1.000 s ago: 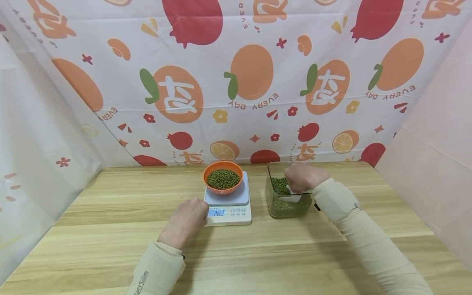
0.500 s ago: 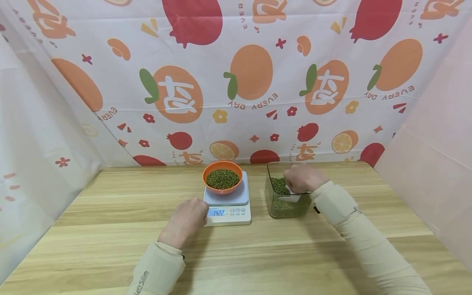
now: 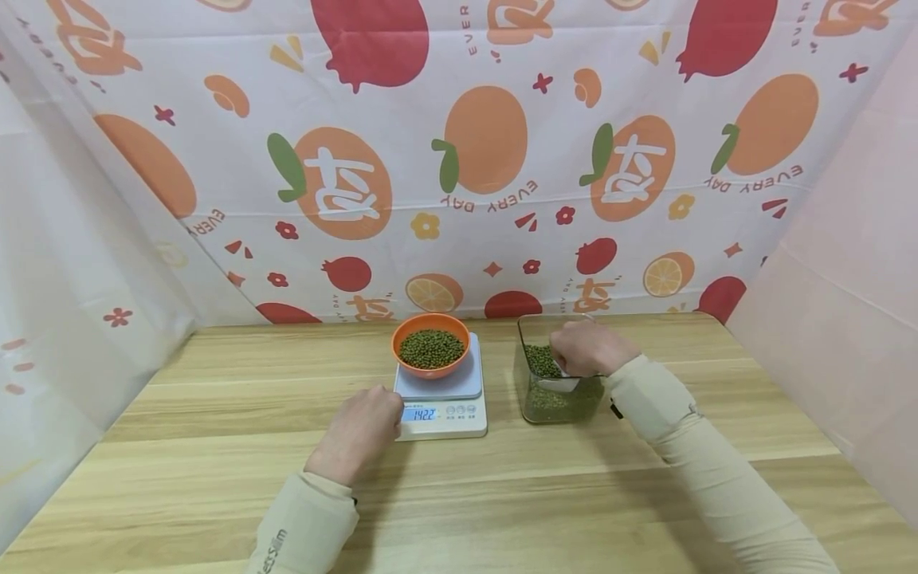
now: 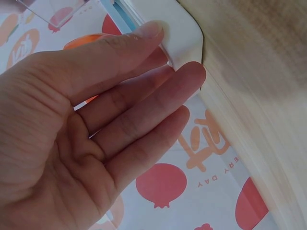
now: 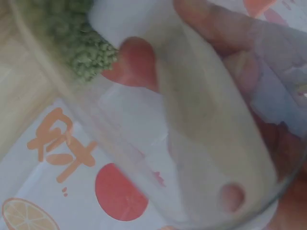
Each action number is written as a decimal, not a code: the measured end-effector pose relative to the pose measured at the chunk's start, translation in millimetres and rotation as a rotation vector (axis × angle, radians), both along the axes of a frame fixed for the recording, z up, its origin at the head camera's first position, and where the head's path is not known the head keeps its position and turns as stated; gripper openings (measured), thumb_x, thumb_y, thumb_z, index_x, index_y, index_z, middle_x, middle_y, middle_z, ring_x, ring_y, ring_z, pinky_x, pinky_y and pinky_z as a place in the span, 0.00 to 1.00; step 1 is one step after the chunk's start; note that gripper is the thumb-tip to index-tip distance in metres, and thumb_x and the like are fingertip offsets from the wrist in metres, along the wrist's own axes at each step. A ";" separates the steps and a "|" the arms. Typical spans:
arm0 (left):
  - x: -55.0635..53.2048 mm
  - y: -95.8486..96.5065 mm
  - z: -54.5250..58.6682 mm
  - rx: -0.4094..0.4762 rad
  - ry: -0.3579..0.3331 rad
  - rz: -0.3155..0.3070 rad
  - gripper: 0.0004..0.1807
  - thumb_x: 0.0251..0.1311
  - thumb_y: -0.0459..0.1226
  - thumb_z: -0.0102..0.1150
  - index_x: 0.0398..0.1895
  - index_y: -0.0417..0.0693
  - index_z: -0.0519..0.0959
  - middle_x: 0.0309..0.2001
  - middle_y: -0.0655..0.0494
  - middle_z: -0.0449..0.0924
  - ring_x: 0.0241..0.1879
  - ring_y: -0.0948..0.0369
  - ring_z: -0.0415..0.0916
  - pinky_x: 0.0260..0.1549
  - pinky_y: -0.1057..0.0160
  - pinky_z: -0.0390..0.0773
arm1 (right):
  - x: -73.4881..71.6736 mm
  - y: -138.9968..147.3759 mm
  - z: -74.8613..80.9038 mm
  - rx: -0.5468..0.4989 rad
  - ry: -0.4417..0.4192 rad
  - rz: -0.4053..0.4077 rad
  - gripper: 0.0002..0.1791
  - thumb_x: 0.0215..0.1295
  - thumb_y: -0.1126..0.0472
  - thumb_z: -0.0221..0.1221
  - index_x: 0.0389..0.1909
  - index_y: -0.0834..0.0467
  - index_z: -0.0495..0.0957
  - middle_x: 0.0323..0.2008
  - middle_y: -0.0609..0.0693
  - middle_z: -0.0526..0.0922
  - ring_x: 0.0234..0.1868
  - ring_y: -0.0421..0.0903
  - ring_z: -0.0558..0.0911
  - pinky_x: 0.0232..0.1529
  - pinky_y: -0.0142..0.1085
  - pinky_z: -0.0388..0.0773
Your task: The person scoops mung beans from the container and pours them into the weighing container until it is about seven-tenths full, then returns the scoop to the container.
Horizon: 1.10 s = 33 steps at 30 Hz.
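In the head view an orange bowl (image 3: 398, 351) of mung beans (image 3: 433, 349) stands on a white kitchen scale (image 3: 445, 426) with a lit display. My left hand (image 3: 362, 422) is at the scale's front left corner. In the left wrist view its thumb (image 4: 148, 31) lies on the scale's top face, with fingers along the side, holding that corner. My right hand (image 3: 590, 347) reaches into a clear square container (image 3: 527, 399) of mung beans and grips a white scoop (image 5: 211, 120). The scoop's front end sits low among the beans, seen through the container's wall.
All of this stands on a wooden table (image 3: 459, 502). A fruit-printed curtain (image 3: 423, 159) hangs right behind the table's far edge, and pale sheets close off the left and right sides. The container stands just right of the scale.
Less of the white scoop shows through the container wall than before. The head view has shifted very slightly. My left hand, the bowl and the scale have stayed in place.
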<state>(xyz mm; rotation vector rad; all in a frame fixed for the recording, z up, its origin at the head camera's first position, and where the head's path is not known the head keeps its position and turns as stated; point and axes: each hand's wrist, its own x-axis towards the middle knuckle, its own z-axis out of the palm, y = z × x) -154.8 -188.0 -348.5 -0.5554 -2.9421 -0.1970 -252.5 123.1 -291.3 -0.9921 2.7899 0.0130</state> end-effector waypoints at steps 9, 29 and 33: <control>-0.9 -0.9 -0.2 0.005 0.002 -0.011 0.09 0.50 0.25 0.71 0.19 0.40 0.80 0.17 0.55 0.73 0.19 0.61 0.65 0.21 0.61 0.71 | -8.2 1.7 -13.4 -0.019 0.042 0.055 0.18 0.55 0.79 0.56 0.18 0.53 0.76 0.20 0.42 0.74 0.25 0.41 0.71 0.29 0.34 0.72; -0.6 -1.3 0.5 -0.010 0.022 -0.010 0.10 0.50 0.25 0.72 0.19 0.40 0.79 0.17 0.56 0.71 0.19 0.61 0.63 0.20 0.61 0.70 | -14.3 3.6 -17.7 -0.060 -0.030 0.038 0.14 0.55 0.78 0.59 0.23 0.55 0.83 0.27 0.45 0.82 0.29 0.42 0.76 0.33 0.37 0.76; -0.1 -0.5 0.7 0.001 0.021 -0.012 0.11 0.49 0.25 0.72 0.18 0.40 0.79 0.16 0.57 0.71 0.19 0.61 0.63 0.20 0.62 0.69 | -13.0 4.9 -17.1 -0.072 -0.003 0.056 0.14 0.53 0.78 0.59 0.22 0.55 0.82 0.25 0.43 0.80 0.28 0.42 0.76 0.32 0.36 0.76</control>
